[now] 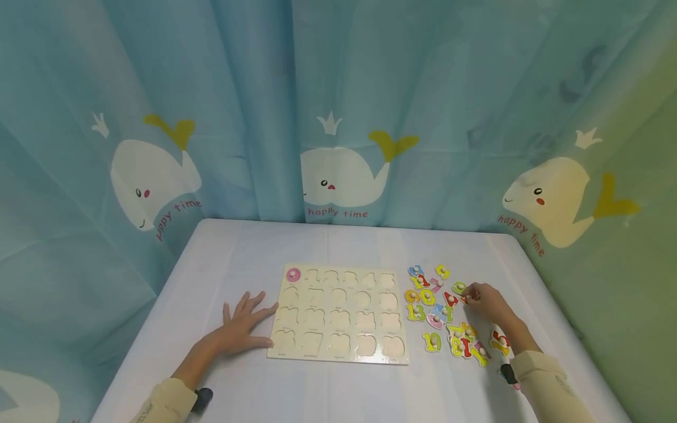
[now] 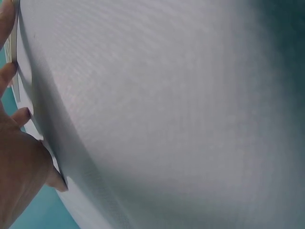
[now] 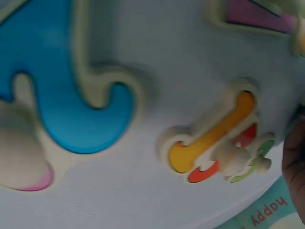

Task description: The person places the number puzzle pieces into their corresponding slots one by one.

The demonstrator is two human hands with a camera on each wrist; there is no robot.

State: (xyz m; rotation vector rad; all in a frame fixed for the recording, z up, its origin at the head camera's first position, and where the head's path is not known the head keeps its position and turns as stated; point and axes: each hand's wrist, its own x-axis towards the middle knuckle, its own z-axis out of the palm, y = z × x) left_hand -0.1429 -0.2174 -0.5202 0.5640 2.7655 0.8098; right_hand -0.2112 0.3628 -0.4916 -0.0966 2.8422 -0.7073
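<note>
Head view: the board lies flat on the table, near its middle, with its recesses in four rows. The pink 0 sits in the top-left recess, its knob up. The left hand is beside the board's left edge, its grip spread wide, with thumb and a fingertip touching that edge. To the right of the board the pieces lie scattered, some overlapping; among them are the 5 at the far end, the 19 apart nearer the person, and the red 4. The right hand is over their right side, its fingers bunched together at a red piece; whether the grip pinches it, I cannot tell. Behind hangs a curtain with whales on it.

Left wrist view: blank white tabletop fills most of it, with the left hand at the left edge, fingers apart and touching the board's side.

Right wrist view: a big blue piece is near, a purple piece top right, and an orange piece among red and green bits. The right hand shows only partly, at the right edge, its fingertips out of sight
</note>
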